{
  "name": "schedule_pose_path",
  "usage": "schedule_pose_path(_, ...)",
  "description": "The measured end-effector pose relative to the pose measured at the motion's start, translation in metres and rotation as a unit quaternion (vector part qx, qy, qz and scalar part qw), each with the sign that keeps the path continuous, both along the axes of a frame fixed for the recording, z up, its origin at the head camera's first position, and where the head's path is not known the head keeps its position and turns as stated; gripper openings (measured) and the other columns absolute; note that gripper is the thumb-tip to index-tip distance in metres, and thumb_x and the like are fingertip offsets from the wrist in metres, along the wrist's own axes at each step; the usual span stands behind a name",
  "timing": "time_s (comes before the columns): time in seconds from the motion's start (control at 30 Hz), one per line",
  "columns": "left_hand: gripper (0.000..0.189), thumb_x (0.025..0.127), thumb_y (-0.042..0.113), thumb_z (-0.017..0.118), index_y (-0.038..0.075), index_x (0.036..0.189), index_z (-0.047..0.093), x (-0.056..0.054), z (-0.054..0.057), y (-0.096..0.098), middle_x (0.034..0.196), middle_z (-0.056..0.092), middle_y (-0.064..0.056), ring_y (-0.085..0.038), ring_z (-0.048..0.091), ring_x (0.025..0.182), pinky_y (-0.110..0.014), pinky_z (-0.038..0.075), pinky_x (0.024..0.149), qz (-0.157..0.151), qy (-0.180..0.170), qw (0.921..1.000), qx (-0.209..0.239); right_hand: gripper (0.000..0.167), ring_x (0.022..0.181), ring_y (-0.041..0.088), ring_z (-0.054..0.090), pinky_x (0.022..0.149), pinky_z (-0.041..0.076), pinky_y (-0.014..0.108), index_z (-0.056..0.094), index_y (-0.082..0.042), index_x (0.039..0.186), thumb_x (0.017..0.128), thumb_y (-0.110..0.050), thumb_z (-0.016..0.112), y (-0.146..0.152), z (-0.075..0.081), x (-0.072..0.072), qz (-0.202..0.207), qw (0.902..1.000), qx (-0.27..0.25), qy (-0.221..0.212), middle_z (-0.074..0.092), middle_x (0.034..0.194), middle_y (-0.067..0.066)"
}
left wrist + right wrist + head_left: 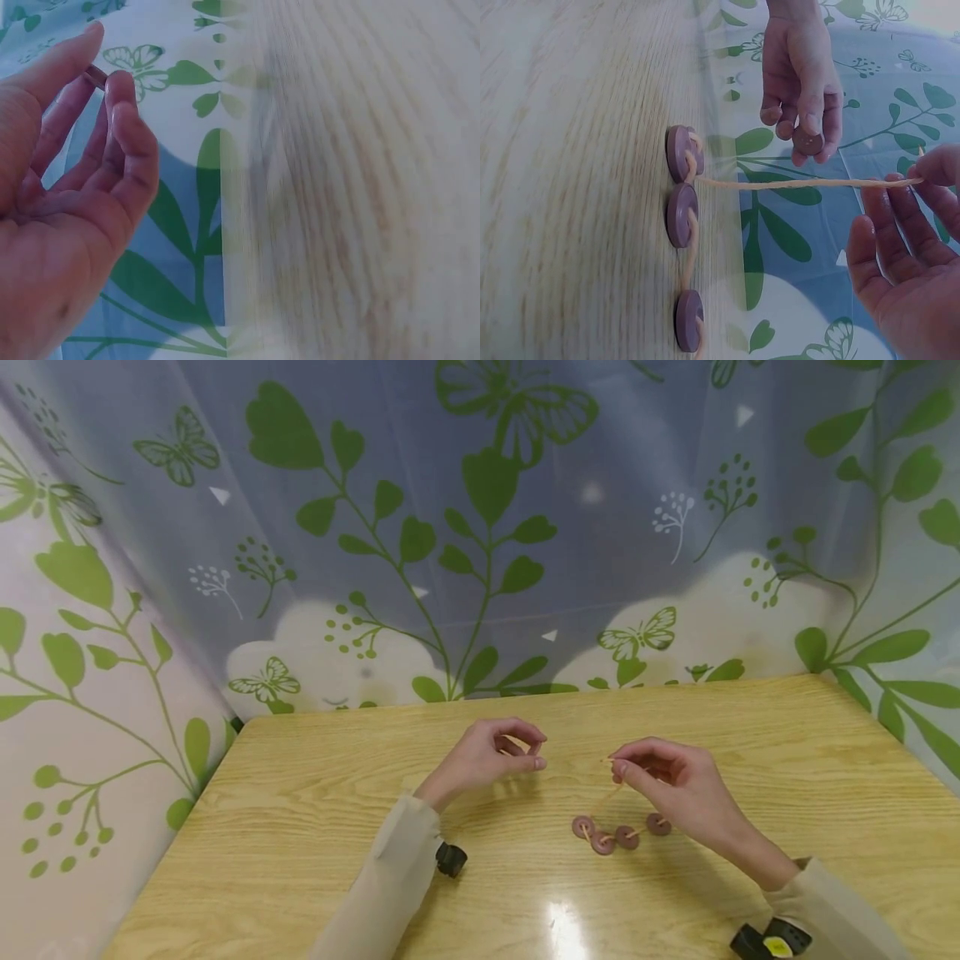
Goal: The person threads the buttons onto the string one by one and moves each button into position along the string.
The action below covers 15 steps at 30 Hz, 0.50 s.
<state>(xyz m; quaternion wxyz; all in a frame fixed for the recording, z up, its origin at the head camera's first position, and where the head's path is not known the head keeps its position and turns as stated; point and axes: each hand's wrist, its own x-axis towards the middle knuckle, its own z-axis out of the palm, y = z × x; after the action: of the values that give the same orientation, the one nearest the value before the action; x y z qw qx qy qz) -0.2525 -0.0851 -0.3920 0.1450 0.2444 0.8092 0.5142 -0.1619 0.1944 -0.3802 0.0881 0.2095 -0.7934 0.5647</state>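
My left hand (491, 756) pinches a round brown button (808, 141) between thumb and fingertips; in the left wrist view only the thin edge of the button (96, 77) shows. Across from it, my right hand (678, 781) holds a pale orange cord (802, 183) near its tip, which sticks up past the thumb and finger. The cord runs taut from there down to several brown buttons (603, 842) threaded on it, which lie in a row on the table below the right hand. A gap separates the two hands.
The wood-grain table (300, 827) spreads under both hands. Behind it hangs a curtain (600, 543) printed with green leaves and butterflies. A black wrist device (452, 859) sits by the left sleeve, another (772, 939) by the right.
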Motion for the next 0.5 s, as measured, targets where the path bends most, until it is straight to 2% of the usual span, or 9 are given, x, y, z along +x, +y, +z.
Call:
schedule_pose_path(0.13,0.031,0.091,0.019,0.079,0.016,0.121,0.071,0.004,0.001,-0.002,0.128,0.067,-0.019,-0.013,0.073,0.096,-0.030,0.059,0.080,-0.006,-0.027,0.9989,0.038,0.012,0.083,0.017,0.072,0.073,0.059,0.022,0.072,-0.004,0.108,0.100,-0.004,0.064,0.000,0.000,-0.001,-0.002,1.0000,0.003,-0.002,0.074,0.095,-0.010)
schedule_pose_path(0.23,0.030,0.092,0.017,0.077,0.016,0.122,0.071,0.006,0.000,-0.003,0.130,0.066,-0.020,-0.013,0.072,0.099,-0.029,0.059,0.083,-0.007,-0.038,0.9978,0.055,0.012,0.083,0.017,0.071,0.072,0.059,0.023,0.072,-0.005,0.108,0.100,-0.005,0.064,0.000,-0.001,-0.001,-0.002,1.0000,0.005,0.002,0.074,0.095,-0.011)
schedule_pose_path(0.37,0.030,0.094,0.018,0.075,0.018,0.123,0.071,0.009,-0.002,-0.005,0.131,0.066,-0.020,-0.014,0.071,0.100,-0.036,0.060,0.087,-0.005,-0.043,0.9969,0.066,0.012,0.083,0.016,0.071,0.072,0.059,0.024,0.073,-0.005,0.108,0.100,-0.004,0.064,-0.001,0.000,-0.002,-0.001,1.0000,0.004,0.007,0.074,0.095,-0.010)
schedule_pose_path(0.5,0.030,0.094,0.016,0.074,0.017,0.124,0.071,0.013,-0.004,-0.006,0.130,0.066,-0.022,-0.014,0.072,0.100,-0.037,0.061,0.089,0.005,-0.044,0.9952,0.087,0.012,0.082,0.016,0.072,0.072,0.059,0.024,0.073,-0.005,0.108,0.100,-0.004,0.064,-0.003,0.000,-0.001,-0.002,1.0000,0.002,0.009,0.074,0.095,-0.010)
